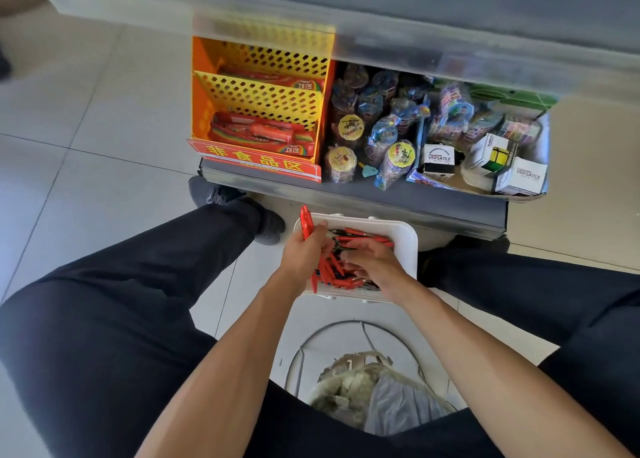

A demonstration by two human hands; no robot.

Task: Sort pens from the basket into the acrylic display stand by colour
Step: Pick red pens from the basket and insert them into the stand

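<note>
The white basket (403,237) is seen on the floor between the person's two legs, just in front of the low shelf (346,194), and much of its inside is covered by both hands. The pens (360,239) lying in it are partly hidden, so they cannot be counted exactly; red ones and some dark ones are mixed together, and their details are hard to make out. A bundle of red pens (305,220) is held in the left hand (303,253), whose grip is closed around it, at the left edge of the basket. The pen tips stick out above the fingers and the other ends below the palm; the number in the bundle cannot be told. The right hand (375,262) is lowered into the basket, with its fingers bent down among the pens; whether a pen is pinched there cannot be told.

The acrylic display stand cannot be clearly identified; only a blurred translucent edge (311,17) is cut off at the top of the view. On the shelf an orange perforated rack (259,94) with red packets is placed at the left end, and beside it many wrapped toys (381,125) and three small white boxes (438,159) are seen
</note>
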